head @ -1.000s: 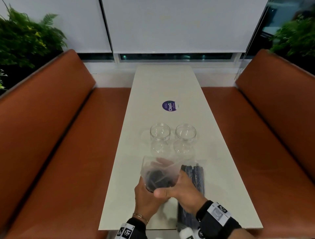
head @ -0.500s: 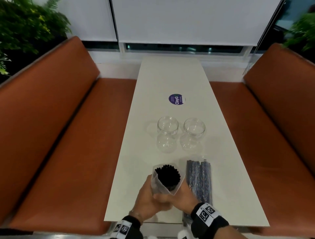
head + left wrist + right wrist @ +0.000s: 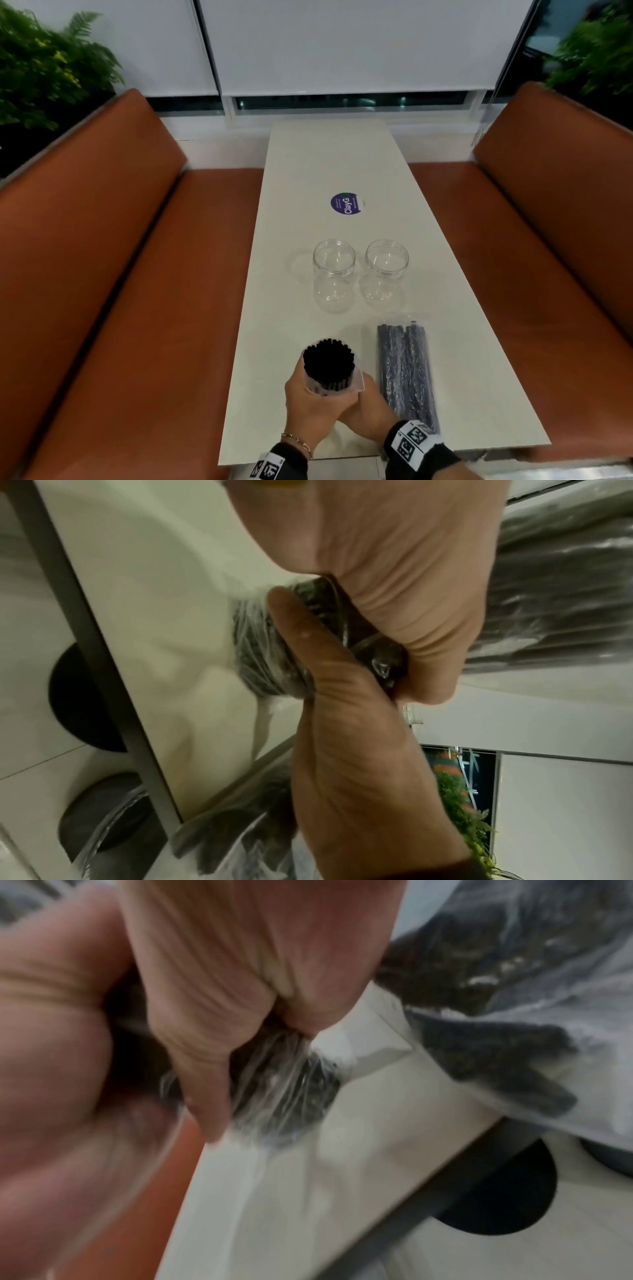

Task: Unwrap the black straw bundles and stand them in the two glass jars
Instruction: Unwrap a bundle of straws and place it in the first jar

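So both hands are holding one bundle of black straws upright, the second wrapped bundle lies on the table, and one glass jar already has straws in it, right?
Not quite: the head view shows both glass jars empty. The rest holds: left hand and right hand hold the upright straw bundle, and the second wrapped bundle lies on the table.

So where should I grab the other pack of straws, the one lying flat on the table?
Probably around its middle, coming straight down from above. The wrapped straw pack lies flat and long on the table, its ends pointing toward and away from you, so fingers can close over its two long sides. Both hands are busy now.
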